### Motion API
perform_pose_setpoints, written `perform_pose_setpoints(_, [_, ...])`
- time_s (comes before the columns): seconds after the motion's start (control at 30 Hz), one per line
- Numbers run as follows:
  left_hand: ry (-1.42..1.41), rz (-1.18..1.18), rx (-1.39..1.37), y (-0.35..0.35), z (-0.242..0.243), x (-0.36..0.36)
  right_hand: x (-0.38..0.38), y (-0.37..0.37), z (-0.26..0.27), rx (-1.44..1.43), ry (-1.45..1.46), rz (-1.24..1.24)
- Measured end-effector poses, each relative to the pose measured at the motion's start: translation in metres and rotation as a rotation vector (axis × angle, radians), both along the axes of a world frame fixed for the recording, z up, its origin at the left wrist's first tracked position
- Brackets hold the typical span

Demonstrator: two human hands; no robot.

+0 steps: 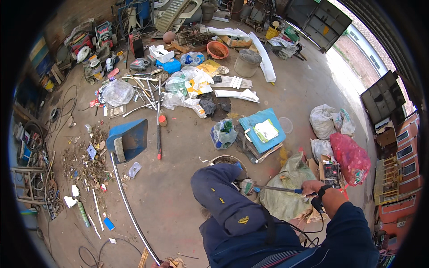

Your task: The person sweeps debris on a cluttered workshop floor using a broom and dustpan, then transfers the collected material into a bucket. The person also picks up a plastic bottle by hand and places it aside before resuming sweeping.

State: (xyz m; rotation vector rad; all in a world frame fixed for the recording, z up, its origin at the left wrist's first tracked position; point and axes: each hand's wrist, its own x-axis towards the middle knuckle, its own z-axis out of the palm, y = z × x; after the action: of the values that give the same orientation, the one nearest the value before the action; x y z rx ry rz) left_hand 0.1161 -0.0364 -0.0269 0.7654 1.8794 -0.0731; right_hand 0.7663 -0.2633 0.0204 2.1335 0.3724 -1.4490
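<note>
My right hand (311, 187) is closed around the blue grip of a thin metal rod (276, 188). The rod's far end reaches a wrapped bundle (248, 186) beside a round bucket (231, 160) in front of my knee. At the bottom edge, my left hand (163, 264) holds the end of a long curved metal handle (129, 204). That handle runs up to a blue long-handled dustpan (129, 139), whose open mouth faces right. Left of the dustpan lies a heap of dry leaves and litter (88, 162).
A blue case (263, 129) with papers lies ahead, beside a bag of bottles (223, 134). A large green sack (288, 187) and a pink sack (350, 157) stand at the right. Plastic, metal tubes and an orange basin (217, 50) cover the floor farther off. Cables (97, 256) lie lower left.
</note>
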Motion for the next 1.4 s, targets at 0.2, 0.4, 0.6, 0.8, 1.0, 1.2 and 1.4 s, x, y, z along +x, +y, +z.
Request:
perform_pose_setpoints(0.2, [0.084,-0.063,0.042,0.009,0.002,0.005,-0.001,-0.003,0.005,-0.003,-0.017,-0.127])
perform_pose_setpoints(0.4, [-0.101,0.068,0.022,0.019,0.011,0.009,0.001,-0.03,-0.005,0.068,-0.045,-0.149])
perform_pose_setpoints(0.6, [-0.005,-0.157,-0.072,0.038,0.012,0.021,0.001,-0.084,-0.033,0.106,-0.031,0.016])
perform_pose_setpoints(0.8, [-0.126,-0.278,-0.017,0.043,0.025,0.036,-0.001,-0.1,-0.027,0.125,-0.088,0.072])
perform_pose_setpoints(1.0, [-0.114,-0.192,-0.004,0.042,-0.016,0.044,-0.007,-0.107,-0.016,0.139,-0.04,-0.03])
perform_pose_setpoints(1.2, [-0.194,-0.198,0.097,0.029,-0.035,0.032,-0.026,-0.156,-0.025,0.177,0.13,-0.355])
perform_pose_setpoints(1.4, [-0.204,-0.157,0.129,-0.004,-0.022,0.038,-0.071,-0.192,-0.033,0.413,0.105,-0.634])
